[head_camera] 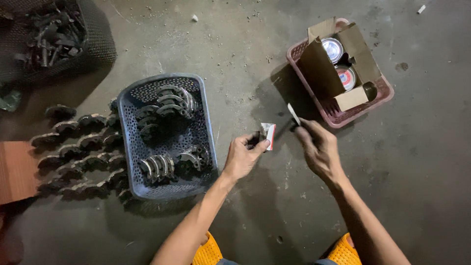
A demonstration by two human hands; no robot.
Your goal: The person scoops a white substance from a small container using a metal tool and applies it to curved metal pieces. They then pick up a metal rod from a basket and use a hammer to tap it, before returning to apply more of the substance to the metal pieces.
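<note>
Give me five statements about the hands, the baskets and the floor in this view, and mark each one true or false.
1. The left hand pinches a small white and red packet. True.
2. The right hand is empty. False: it holds a thin white strip.
3. The blue basket holds curved metal parts. True.
4. The pink basket lies left of the blue one. False: it lies to the right, holding an open cardboard box with round tins.
5. More curved metal parts stand in rows on the floor left of the blue basket. True.
</note>
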